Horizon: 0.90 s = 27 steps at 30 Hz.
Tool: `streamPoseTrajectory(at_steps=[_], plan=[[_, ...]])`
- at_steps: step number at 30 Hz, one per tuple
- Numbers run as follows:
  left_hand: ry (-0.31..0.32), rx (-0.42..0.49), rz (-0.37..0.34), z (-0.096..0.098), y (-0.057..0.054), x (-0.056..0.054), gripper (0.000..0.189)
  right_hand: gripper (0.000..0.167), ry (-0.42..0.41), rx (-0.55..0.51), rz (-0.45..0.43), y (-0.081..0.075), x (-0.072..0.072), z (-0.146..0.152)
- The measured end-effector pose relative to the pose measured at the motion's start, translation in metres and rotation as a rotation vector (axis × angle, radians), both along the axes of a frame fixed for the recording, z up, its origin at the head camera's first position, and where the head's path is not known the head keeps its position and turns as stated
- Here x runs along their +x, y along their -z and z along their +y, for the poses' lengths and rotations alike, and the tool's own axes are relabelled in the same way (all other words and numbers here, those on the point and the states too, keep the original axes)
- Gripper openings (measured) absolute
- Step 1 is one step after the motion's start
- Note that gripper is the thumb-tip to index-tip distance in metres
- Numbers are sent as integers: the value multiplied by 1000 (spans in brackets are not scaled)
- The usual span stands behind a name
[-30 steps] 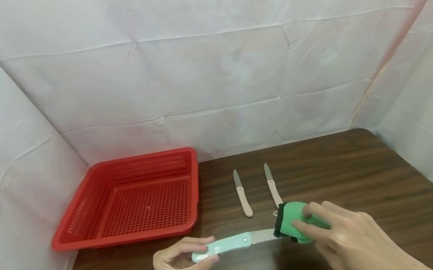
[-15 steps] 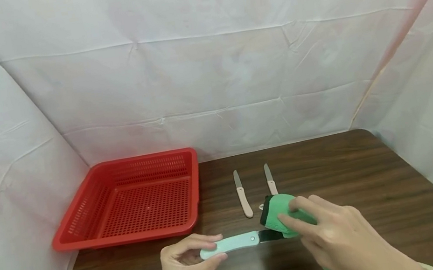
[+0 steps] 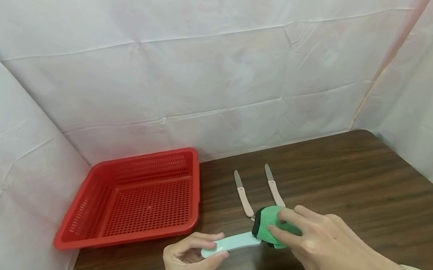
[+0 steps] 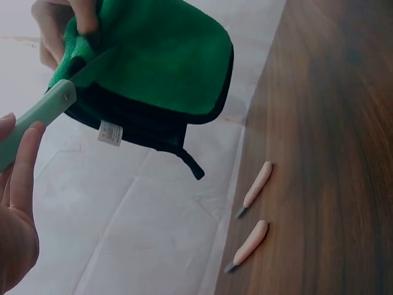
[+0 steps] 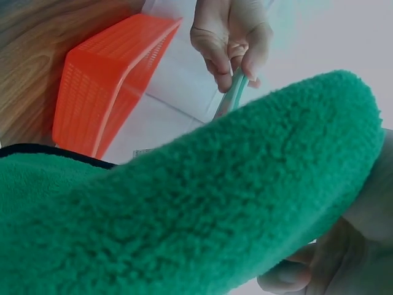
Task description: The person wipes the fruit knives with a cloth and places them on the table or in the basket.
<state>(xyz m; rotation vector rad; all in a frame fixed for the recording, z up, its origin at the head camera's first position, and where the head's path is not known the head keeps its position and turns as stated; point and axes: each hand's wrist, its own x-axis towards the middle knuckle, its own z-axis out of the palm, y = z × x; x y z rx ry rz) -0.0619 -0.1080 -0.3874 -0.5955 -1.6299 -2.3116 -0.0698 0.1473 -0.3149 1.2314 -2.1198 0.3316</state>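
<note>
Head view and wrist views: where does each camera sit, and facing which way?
Head: worn on the head, facing forward and down at the table and red basket; left hand and right hand show.
Left wrist: worn there, facing the mint-handled knife and green cloth; parts of both hands show.
Right wrist: worn there, facing the green cloth close up; both hands partly show.
Shared: both wrist views show the green cloth.

Behind the cloth (image 3: 271,226), two knives (image 3: 244,201) lie on the table (image 3: 354,170), right of the basket (image 3: 130,237).
</note>
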Motion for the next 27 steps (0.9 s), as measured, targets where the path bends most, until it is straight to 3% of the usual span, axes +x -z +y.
streamPoseTrajectory(at_steps=[12,27], plan=[[34,66,36,-16,5,2,32,49,47,-7,10,8,0,19],[26,0,26,-21,7,4,31,52,83,-19,-43,4,2,28]])
